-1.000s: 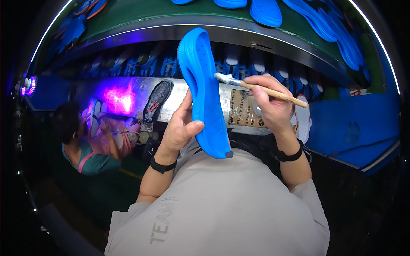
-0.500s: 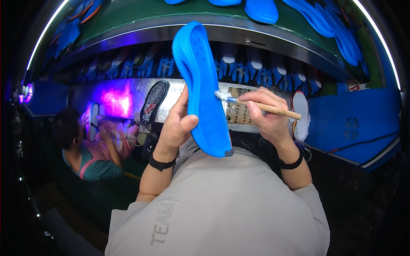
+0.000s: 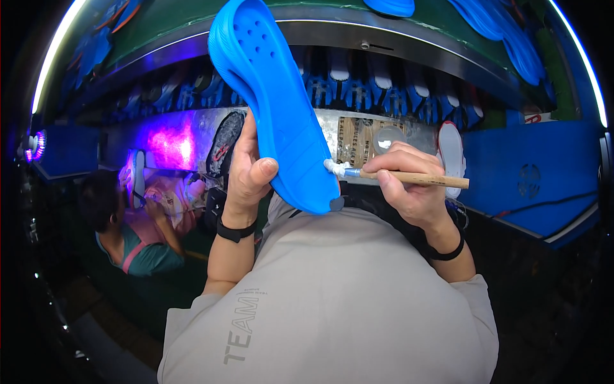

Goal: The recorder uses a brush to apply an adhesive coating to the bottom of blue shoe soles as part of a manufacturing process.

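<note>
A blue shoe sole (image 3: 281, 121) is held up in front of my chest, its holed end pointing up and away. My left hand (image 3: 248, 169) grips it from the left side, thumb on the near edge and fingers behind. My right hand (image 3: 409, 182) is closed round the wooden handle of a paintbrush (image 3: 419, 178). White, wet-looking bristles touch the sole's right edge near its lower end. A small dark grey piece (image 3: 336, 203) shows at the lower tip of the sole.
A metal bench holds a dark shoe upper (image 3: 225, 144), printed brown cardboard (image 3: 355, 142), a round dish (image 3: 389, 137) with white stuff and a white-soled shoe (image 3: 451, 153). Blue soles (image 3: 495, 38) lie on the green conveyor (image 3: 332, 11). A co-worker (image 3: 137, 224) sits left, holding a shoe.
The sole has shifted left and turned its inner face more toward me. The brush has moved down along its right edge toward the lower tip. The round dish has come into sight.
</note>
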### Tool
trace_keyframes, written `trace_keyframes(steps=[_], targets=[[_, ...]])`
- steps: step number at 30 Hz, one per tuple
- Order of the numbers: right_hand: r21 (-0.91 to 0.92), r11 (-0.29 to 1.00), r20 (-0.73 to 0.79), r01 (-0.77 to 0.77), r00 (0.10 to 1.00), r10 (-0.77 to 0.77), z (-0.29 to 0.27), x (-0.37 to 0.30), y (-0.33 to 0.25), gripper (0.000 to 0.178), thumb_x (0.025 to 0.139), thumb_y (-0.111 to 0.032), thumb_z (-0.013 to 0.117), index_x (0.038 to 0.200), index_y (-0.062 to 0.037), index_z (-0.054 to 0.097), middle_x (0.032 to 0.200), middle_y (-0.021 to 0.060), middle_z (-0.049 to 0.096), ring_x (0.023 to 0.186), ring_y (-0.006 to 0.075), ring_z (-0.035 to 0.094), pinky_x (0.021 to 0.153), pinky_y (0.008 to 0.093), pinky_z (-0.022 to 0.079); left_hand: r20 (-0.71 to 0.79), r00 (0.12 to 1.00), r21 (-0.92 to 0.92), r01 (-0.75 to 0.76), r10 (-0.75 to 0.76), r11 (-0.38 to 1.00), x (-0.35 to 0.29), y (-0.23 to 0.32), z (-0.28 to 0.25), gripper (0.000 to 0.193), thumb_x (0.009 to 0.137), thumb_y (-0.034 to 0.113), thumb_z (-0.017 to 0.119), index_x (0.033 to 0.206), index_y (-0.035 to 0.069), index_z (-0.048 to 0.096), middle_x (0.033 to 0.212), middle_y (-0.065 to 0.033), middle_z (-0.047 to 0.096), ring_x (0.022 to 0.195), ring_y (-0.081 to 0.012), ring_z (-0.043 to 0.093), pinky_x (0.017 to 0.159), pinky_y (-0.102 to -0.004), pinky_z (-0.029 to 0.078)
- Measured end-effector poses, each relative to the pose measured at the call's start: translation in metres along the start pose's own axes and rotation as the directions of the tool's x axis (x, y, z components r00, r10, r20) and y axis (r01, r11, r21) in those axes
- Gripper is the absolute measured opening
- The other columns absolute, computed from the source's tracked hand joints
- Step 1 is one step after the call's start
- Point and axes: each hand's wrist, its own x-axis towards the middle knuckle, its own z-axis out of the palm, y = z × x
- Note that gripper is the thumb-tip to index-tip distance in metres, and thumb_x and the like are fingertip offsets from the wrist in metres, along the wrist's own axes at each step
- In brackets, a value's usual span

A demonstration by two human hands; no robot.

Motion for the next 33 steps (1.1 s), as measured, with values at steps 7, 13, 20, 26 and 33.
trace_keyframes(steps=[7,13,20,26,33], targets=[[0.092,0.994,-0.147,-0.062,0.986,0.075,-0.002,-0.002,-0.002,0.014,0.081,-0.003,0.062,0.088,0.001,0.073,0.075,0.0085,0.069,0.064,0.0146,0.059,0.058,0.0289,0.046,0.009,1.0,0.031,-0.017,0.016,0.999,0.0,0.002,-0.007,0.119,0.07,0.054,0.085,0.156,0.003,0.021,0.142,-0.0136,0.048,0.129,-0.0249,0.052,0.108,-0.0402,0.044],[0.113,0.993,-0.148,-0.037,0.988,0.053,0.009,0.012,0.001,0.013,0.084,-0.004,0.062,0.09,0.001,0.073,0.075,0.0079,0.068,0.064,0.0145,0.058,0.059,0.0286,0.045,0.033,0.999,-0.021,-0.033,0.034,0.999,0.003,0.002,-0.014,0.115,0.071,0.052,0.085,0.155,0.004,0.023,0.142,-0.0145,0.048,0.129,-0.0264,0.052,0.107,-0.0413,0.045],[0.11,0.993,-0.06,-0.048,0.997,0.055,0.021,0.015,0.002,0.013,0.082,-0.005,0.063,0.089,0.0025,0.072,0.071,0.0072,0.064,0.063,0.0129,0.055,0.057,0.0269,0.042,0.081,0.997,-0.195,0.022,-0.006,0.981,0.001,0.001,-0.034,0.106,0.081,0.058,0.071,0.155,0.002,0.02,0.142,-0.0178,0.047,0.128,-0.0308,0.053,0.105,-0.0425,0.047],[0.306,0.945,-0.247,-0.116,0.949,0.197,0.011,-0.008,0.025,0.02,0.094,-0.012,0.058,0.098,0.0045,0.068,0.08,0.0057,0.059,0.068,0.0091,0.053,0.063,0.0219,0.042,0.204,0.965,-0.507,0.249,-0.166,0.825,-0.023,0.009,-0.045,0.107,0.083,0.064,0.064,0.155,0.001,0.019,0.14,-0.032,0.045,0.126,-0.0479,0.051,0.094,-0.0568,0.053],[0.379,0.889,-0.265,-0.257,0.89,0.371,0.013,-0.021,0.039,0.017,0.096,-0.01,0.057,0.099,0.0036,0.067,0.082,0.0039,0.057,0.072,0.0085,0.052,0.065,0.0221,0.04,0.292,0.924,-0.298,-0.156,0.245,0.942,0.15,0.138,-0.111,0.089,0.097,0.068,0.023,0.136,-0.009,0.044,0.122,-0.0308,0.059,0.105,-0.0391,0.064,0.079,-0.0457,0.056]])
